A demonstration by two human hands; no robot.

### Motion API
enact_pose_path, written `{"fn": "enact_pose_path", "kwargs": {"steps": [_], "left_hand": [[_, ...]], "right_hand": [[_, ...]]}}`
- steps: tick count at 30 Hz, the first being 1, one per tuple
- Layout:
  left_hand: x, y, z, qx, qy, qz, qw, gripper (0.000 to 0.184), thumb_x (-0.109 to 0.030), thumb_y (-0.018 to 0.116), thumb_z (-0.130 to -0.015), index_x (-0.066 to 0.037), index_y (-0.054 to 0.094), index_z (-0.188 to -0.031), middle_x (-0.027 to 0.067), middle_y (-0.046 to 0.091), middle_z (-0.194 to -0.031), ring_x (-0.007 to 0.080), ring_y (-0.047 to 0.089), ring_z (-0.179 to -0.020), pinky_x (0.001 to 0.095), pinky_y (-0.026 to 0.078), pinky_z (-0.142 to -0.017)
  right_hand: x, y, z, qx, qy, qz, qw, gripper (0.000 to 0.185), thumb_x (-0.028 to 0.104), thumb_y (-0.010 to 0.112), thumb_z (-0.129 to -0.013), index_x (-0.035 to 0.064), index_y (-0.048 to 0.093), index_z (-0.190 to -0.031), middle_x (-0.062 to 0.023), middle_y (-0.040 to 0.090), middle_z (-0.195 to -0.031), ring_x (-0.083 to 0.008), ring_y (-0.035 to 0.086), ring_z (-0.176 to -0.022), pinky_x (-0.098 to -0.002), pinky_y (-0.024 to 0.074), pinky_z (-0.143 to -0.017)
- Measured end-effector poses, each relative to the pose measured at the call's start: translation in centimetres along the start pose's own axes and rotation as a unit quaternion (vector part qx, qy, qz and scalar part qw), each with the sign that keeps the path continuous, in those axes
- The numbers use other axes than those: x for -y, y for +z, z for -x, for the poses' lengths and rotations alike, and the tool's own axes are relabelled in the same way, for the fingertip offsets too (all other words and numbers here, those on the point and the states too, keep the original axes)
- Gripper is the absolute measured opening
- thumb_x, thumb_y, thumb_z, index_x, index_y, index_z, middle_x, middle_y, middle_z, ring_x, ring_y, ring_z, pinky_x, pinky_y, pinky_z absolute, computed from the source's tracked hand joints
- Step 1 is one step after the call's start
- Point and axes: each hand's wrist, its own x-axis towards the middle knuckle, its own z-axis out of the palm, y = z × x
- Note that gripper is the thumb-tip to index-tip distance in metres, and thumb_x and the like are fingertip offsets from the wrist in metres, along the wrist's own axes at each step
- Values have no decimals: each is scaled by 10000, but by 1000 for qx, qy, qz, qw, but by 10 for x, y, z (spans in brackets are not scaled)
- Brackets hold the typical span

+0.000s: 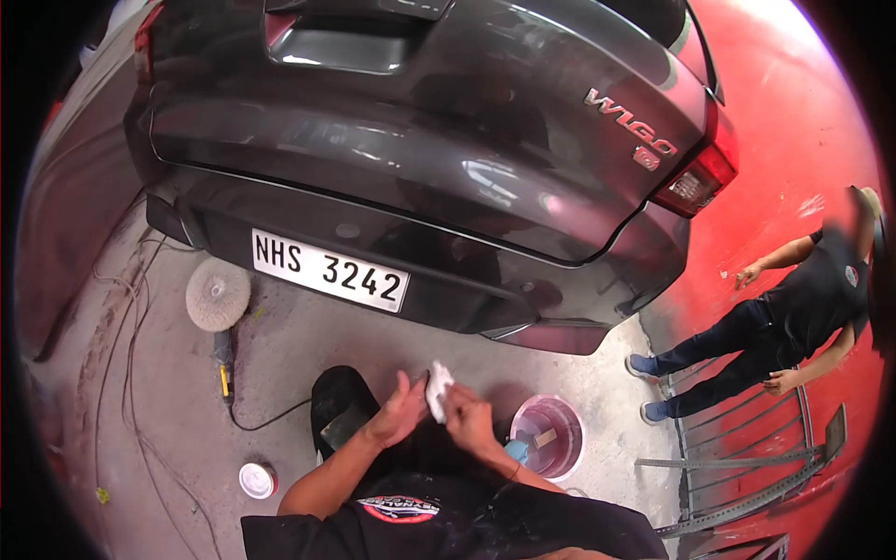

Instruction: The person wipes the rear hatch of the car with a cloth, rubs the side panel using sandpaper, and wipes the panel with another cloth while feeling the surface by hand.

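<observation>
Behind car (420, 149): probably cloth (437, 392) in right hand (471, 422), left hand (396, 414) beside.

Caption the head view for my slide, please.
Right hand holding a white wad beside the open left hand, at the rear of a dark car, with a polisher on the floor.

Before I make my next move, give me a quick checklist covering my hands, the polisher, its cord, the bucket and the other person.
1. Right hand gripping the white wad: ok.
2. Left hand free of the wad: cannot tell; it's close beside it.
3. Polisher resting on the floor: ok.
4. Polisher cord coiled away: not ok; it trails along the floor.
5. Bucket upright: ok.
6. Other person standing apart from the car: ok.
</observation>
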Motion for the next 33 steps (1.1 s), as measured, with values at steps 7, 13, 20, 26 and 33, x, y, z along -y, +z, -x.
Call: {"fn": "enact_pose_path", "kwargs": {"steps": [7,13,20,26,33], "left_hand": [[-24,-73,14,-279,-11,-831,482,794,-595,568,-864,-34,460,-1415,295,302,-1511,448,121,-1459,553,15,-1181],[-16,-124,59,-304,-56,-846,434,691,-562,599,-848,-70,556,-1332,266,349,-1493,442,179,-1442,602,39,-1163],[-13,-127,32,-293,-58,-845,443,685,-600,571,-853,-97,579,-1317,252,362,-1490,424,261,-1417,604,102,-1155],[-9,-152,47,-328,-16,-801,501,672,-583,553,-869,-69,588,-1300,265,392,-1463,417,280,-1409,607,138,-1146],[-25,-157,45,-308,0,-785,537,539,-542,528,-900,-104,688,-1172,258,404,-1452,444,287,-1389,604,149,-1145]], "right_hand": [[26,-162,-201,-334,-241,286,865,370,-90,501,-796,-65,623,-1145,-269,570,-1268,-445,522,-1230,-482,422,-1039],[29,-110,-250,-371,-184,280,866,407,-17,514,-835,-112,528,-1231,-324,479,-1344,-466,397,-1337,-503,339,-1105],[178,62,-339,-134,-410,246,868,459,145,536,-857,-42,515,-1276,-255,388,-1462,-381,356,-1386,-507,301,-1131],[71,-85,-282,-173,-314,369,857,469,-25,569,-782,22,583,-1248,-221,495,-1391,-369,517,-1265,-451,461,-1009],[94,-43,-276,-196,-256,274,906,447,-39,623,-720,18,613,-1162,-248,515,-1364,-402,511,-1270,-463,449,-1030]]}}
